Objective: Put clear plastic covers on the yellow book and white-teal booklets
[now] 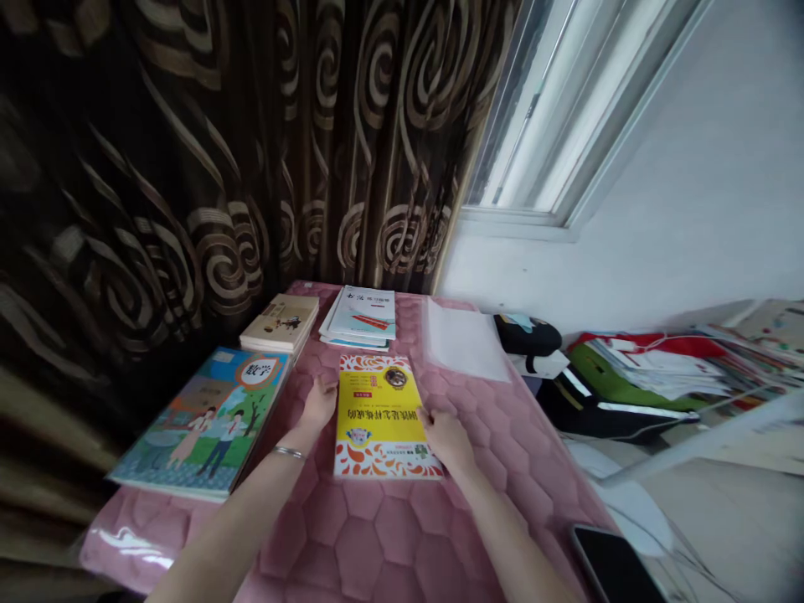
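A book with a yellow middle band and red-and-white patterned ends [380, 414] lies on the pink quilted table cover [395, 536], its printing upside down to me. My left hand [319, 404], a silver bangle on its wrist, has its fingers curled at the book's left edge. On the opposite side my right hand [445, 435] grips the right edge, fingertips just over the cover. Left of my left hand are a blue-green illustrated textbook [207, 423] and a stack of tan books [282, 322]. Behind the yellow book is a small pile of pale booklets [363, 314].
Clear plastic sheets [465, 339] lie at the back right of the table. A phone [612, 561] rests by the front right edge. Beyond the right side are a black case [528, 335], bags and heaped papers [666, 368]. A dark patterned curtain [301, 151] hangs behind.
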Tool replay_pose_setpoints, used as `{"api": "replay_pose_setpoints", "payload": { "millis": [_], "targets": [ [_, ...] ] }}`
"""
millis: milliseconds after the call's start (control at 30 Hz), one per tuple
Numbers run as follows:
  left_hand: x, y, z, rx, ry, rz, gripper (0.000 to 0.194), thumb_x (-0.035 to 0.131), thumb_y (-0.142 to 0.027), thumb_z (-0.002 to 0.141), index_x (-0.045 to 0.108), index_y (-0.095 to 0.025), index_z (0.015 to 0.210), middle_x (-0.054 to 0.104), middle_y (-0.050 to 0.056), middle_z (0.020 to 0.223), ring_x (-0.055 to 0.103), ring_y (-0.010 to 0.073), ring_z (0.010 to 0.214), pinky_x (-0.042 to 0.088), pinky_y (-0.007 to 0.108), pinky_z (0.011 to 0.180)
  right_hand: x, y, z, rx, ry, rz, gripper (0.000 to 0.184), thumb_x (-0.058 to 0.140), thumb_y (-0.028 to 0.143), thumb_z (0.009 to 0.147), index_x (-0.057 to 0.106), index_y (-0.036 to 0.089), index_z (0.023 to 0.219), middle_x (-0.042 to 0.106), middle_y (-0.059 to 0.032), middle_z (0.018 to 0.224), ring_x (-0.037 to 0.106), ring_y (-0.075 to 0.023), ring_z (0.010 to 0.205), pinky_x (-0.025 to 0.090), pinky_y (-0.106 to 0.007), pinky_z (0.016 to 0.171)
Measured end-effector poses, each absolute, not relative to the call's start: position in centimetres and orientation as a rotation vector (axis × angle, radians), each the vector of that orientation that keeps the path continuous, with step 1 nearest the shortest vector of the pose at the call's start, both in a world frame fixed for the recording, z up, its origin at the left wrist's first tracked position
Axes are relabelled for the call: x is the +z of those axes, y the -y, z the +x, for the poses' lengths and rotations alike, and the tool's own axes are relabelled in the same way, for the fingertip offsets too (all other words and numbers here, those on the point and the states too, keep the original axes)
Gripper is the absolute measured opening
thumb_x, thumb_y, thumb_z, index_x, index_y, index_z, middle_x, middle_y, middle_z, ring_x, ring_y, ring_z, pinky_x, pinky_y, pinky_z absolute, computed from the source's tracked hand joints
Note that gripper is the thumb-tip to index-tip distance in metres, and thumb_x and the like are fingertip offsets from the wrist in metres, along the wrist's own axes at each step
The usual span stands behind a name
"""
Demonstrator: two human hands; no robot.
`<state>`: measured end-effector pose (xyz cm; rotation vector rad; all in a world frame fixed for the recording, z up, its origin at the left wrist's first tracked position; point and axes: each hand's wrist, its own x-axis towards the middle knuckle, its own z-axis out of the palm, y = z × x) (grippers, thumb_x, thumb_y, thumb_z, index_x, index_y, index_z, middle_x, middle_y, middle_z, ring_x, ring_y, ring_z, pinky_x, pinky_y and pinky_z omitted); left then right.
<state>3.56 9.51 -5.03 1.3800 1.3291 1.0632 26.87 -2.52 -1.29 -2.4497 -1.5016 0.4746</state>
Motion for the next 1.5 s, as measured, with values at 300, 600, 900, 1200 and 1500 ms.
{"api": "replay_pose_setpoints", "payload": {
  "millis": [300, 600, 900, 1200, 1500],
  "targets": [
    [-4.5, -10.6, 4.7, 1.043, -1.219, 1.461, 0.036, 0.061, -0.002, 0.072, 0.063, -0.016, 0.106, 0.07, 0.012, 0.119, 0.063, 0.0244, 0.118, 0.047, 0.039, 0.105, -0.8, 2.4, 25.7, 0.467, 1.359, -2.491, 0.05, 0.029, 0.048, 0.099, 0.069, 0.017, 0.1, 0.073, -0.0171, 0.102, 0.071, -0.0297, 0.096, 0.051, -0.037, 0.076],
    [-4.8, -7.9, 3.1, 1.002, -1.207, 1.596, 0.03, 0.063, -0.008, 0.075, 0.065, -0.022, 0.102, 0.074, 0.004, 0.11, 0.066, 0.022, 0.111, 0.049, 0.038, 0.103, -1.1, 2.8, 25.6, 0.374, 1.389, -2.504, 0.05, 0.029, 0.049, 0.1, 0.069, 0.019, 0.099, 0.074, -0.0154, 0.098, 0.071, -0.0268, 0.092, 0.051, -0.033, 0.074],
    [-4.4, -2.6, -1.0, 0.853, -1.0, 1.643, 0.034, 0.066, -0.016, 0.076, 0.065, -0.02, 0.11, 0.071, 0.006, 0.117, 0.065, 0.0208, 0.112, 0.049, 0.037, 0.102, -3.5, 3.7, 26.4, 0.34, 1.394, -2.257, 0.036, 0.038, 0.047, 0.095, 0.064, 0.022, 0.094, 0.074, -0.0102, 0.093, 0.07, -0.0252, 0.089, 0.051, -0.034, 0.074],
    [-3.8, 0.5, -1.8, 0.813, -0.991, 1.681, 0.057, 0.075, -0.006, 0.063, 0.067, -0.025, 0.116, 0.061, 0.006, 0.134, 0.058, 0.0231, 0.123, 0.047, 0.039, 0.105, -6.0, 10.2, 26.9, 0.486, 1.525, -1.661, 0.054, 0.062, 0.052, 0.082, 0.057, 0.028, 0.129, 0.063, -0.0076, 0.123, 0.063, -0.0233, 0.107, 0.054, -0.038, 0.091],
    [-3.2, 0.5, -1.4, 0.867, -1.07, 1.833, 0.047, 0.073, -0.008, 0.068, 0.072, -0.027, 0.112, 0.064, 0.005, 0.131, 0.056, 0.023, 0.126, 0.04, 0.041, 0.112, -6.3, 10.3, 26.1, 0.188, 1.604, -1.626, 0.031, 0.06, 0.047, 0.086, 0.072, 0.028, 0.109, 0.066, -0.0075, 0.113, 0.065, -0.0235, 0.104, 0.055, -0.038, 0.09]
  ]
}}
